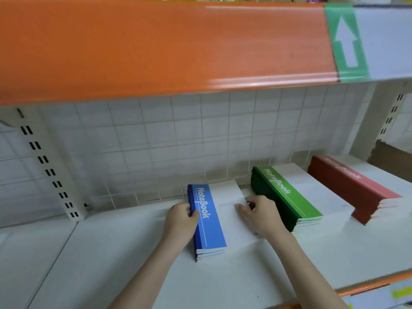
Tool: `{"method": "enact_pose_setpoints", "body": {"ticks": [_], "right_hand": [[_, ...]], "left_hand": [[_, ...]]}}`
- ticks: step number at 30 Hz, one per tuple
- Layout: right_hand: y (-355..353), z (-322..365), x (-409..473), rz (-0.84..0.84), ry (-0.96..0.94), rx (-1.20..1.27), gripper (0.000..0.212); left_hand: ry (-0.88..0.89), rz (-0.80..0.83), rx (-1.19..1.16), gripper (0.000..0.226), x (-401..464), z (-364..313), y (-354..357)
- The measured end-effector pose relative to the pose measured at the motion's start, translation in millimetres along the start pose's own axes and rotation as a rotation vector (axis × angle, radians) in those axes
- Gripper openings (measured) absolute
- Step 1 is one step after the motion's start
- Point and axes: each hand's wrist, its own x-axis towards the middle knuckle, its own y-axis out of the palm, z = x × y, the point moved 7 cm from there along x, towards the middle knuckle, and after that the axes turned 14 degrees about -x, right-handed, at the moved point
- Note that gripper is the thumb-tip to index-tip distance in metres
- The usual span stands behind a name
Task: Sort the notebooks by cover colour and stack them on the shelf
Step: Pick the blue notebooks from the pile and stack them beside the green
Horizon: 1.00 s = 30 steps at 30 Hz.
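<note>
A stack of blue-and-white notebooks [211, 228] lies on the white shelf [111, 253], near its middle. My left hand [180, 221] grips the stack's blue spine side, thumb on the top cover. My right hand [259, 214] rests on the white part of the top cover, fingers curled at its right edge. To the right lies a taller stack of green notebooks [287, 197]. Further right sits a red stack [354, 188], taller still.
An orange shelf front [156, 47] with a green arrow label [346, 41] hangs overhead. A white wire grid [167, 139] backs the shelf. A slotted upright [49, 166] stands at the left. The shelf's orange front edge [367, 286] runs at lower right.
</note>
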Motion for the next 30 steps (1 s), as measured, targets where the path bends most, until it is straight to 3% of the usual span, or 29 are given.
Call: {"method": "enact_pose_setpoints", "body": {"ticks": [8, 15, 20, 25, 30], "right_hand": [[8.9, -0.8, 8.7, 0.043, -0.054, 0.011, 0.038], [27.4, -2.0, 6.2, 0.246, 0.050, 0.267, 0.022], [31.3, -4.0, -1.1, 0.301, 0.125, 0.429, 0.028], [31.2, -1.6, -0.3, 0.309, 0.083, 0.414, 0.023], [32.6, -4.7, 2.4, 0.326, 0.080, 0.431, 0.015]], "left_hand": [[0.067, 0.003, 0.029, 0.029, -1.2, 3.9, 4.3], [-0.039, 0.030, -0.042, 0.037, -0.1, 12.4, 12.1], [-0.029, -0.034, -0.018, 0.042, -5.6, 7.7, 12.0], [-0.006, 0.009, -0.022, 0.042, -4.5, 8.6, 15.0], [-0.097, 0.025, -0.190, 0.041, -7.1, 17.0, 17.9]]}}
